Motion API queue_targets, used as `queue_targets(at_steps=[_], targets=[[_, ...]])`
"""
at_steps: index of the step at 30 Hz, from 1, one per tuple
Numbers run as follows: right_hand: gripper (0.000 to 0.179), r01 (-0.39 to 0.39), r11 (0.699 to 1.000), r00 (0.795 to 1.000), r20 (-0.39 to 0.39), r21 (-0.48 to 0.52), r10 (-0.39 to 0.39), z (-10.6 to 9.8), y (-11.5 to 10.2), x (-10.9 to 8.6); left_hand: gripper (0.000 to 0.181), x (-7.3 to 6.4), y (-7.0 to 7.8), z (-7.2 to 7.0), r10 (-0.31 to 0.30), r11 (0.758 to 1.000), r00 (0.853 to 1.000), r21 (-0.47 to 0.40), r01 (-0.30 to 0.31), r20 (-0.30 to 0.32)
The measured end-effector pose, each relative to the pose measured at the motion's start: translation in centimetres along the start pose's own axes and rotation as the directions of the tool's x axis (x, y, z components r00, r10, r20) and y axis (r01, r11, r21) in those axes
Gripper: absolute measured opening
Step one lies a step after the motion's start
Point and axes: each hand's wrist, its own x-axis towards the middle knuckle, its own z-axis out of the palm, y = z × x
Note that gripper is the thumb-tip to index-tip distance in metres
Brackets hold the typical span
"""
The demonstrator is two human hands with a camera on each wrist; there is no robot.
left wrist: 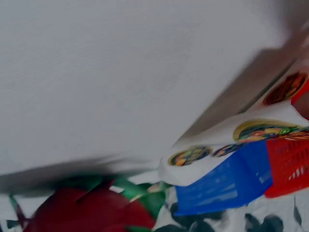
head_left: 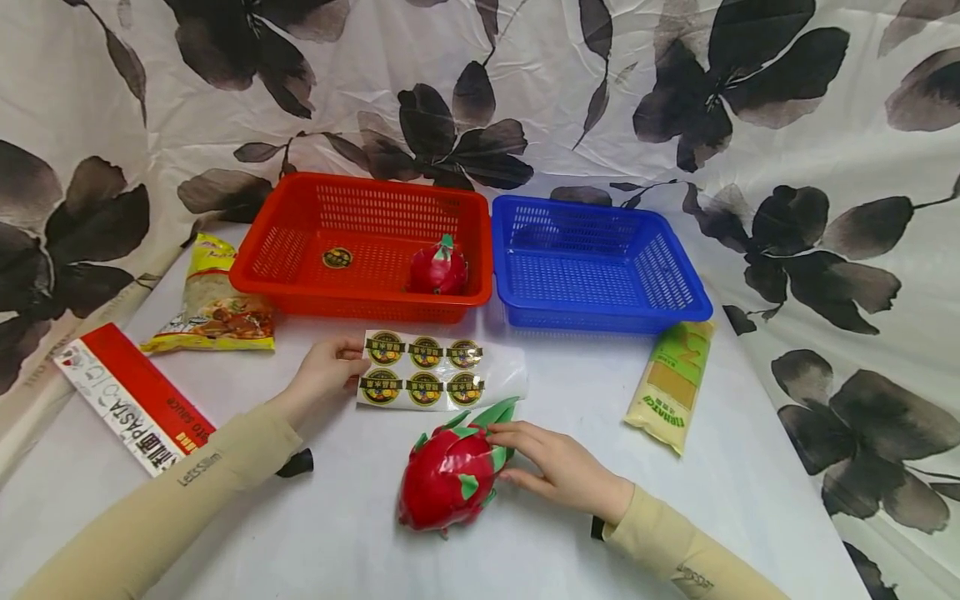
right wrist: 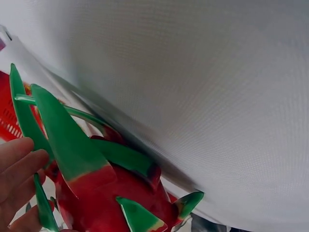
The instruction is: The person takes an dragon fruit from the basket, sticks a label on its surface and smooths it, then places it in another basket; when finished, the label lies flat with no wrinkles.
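My left hand (head_left: 327, 371) pinches the left edge of a white sheet of stickers (head_left: 498, 375) with several round black-and-gold labels in two rows. In the left wrist view the sheet (left wrist: 181, 176) slants up off the white table. A large red dragon fruit (head_left: 442, 483) with green scales lies nearer to me. The fingers of my right hand (head_left: 562, 467) rest on its leafy end, long and nearly straight. Up close, the right wrist view has those fingers (right wrist: 21, 166) against the green tips of the dragon fruit (right wrist: 96, 203).
Behind stand a red basket (head_left: 360, 308), holding a smaller dragon fruit (head_left: 438, 268) and a round label (head_left: 337, 257), and a blue basket (head_left: 600, 317). A yellow food bag (head_left: 217, 300) and a red-and-white pasta box (head_left: 138, 400) lie left, a noodle packet (head_left: 671, 383) right.
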Motion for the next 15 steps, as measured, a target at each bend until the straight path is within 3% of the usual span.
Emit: queue_targets(at_steps=[7, 11, 15], targets=[[0.04, 0.014, 1.0, 1.0, 0.026, -0.021, -0.013, -0.6, 0.1, 0.2, 0.037, -2.2, 0.7, 0.3, 0.086, 0.996, 0.996, -0.016, -0.086, -0.034], [0.041, 0.031, 0.998, 0.998, 0.049, -0.055, -0.028, -1.5, 0.2, 0.6, 0.036, -3.2, 1.3, 0.4, 0.122, 0.99, 0.991, -0.06, -0.124, -0.05], [0.039, 0.047, 0.993, 0.999, 0.023, -0.11, -0.045, -2.8, 0.4, 1.2, 0.035, -4.0, 2.0, 0.7, 0.151, 0.981, 0.987, -0.119, -0.156, -0.049]])
